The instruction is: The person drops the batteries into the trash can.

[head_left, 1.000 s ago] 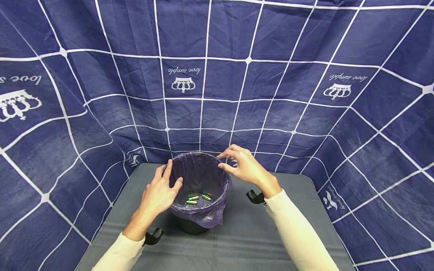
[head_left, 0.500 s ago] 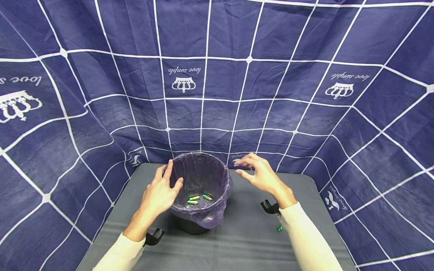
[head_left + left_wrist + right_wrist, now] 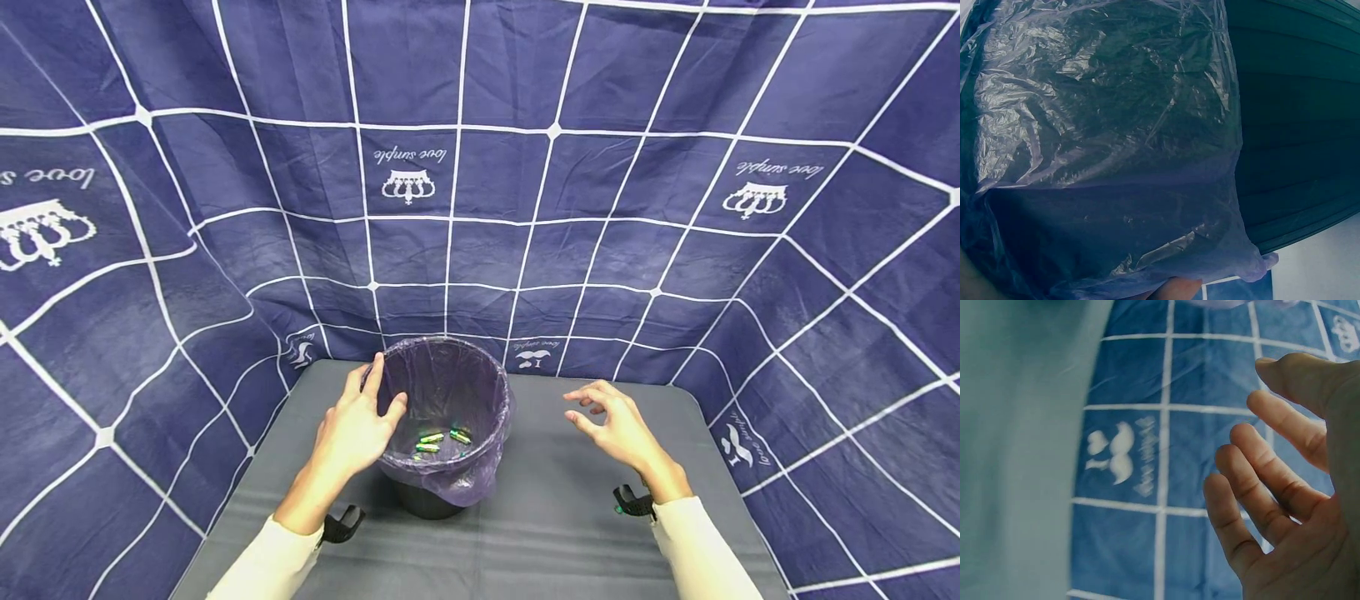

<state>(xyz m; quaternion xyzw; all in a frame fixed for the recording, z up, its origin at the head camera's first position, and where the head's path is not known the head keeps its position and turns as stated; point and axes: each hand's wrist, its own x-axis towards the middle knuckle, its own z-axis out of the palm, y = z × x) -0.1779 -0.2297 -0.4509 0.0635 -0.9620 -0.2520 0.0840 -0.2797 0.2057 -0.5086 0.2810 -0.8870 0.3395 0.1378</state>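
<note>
A black trash bin (image 3: 427,502) lined with a thin purple bag (image 3: 468,483) stands on the grey table. My left hand (image 3: 352,425) holds its left rim; the index finger lies along the edge and the thumb reaches over the opening. In the left wrist view a fingertip (image 3: 1179,289) shows under the overhanging bag. Several small shiny green-and-gold cylinders, like batteries (image 3: 428,448), lie at the bottom. My right hand (image 3: 618,425) hovers right of the bin with nothing in it, its fingers loosely bent and apart.
A small green piece (image 3: 618,509) lies on the grey table (image 3: 547,533), mostly hidden behind the right wrist's black bracket (image 3: 633,502). Blue white-gridded cloth (image 3: 480,250) hangs round the back and both sides, close behind the bin.
My right hand has moved from the bin's right rim rightward and toward me. A green piece came into view by the right wrist. The left hand and bin have stayed in place.
</note>
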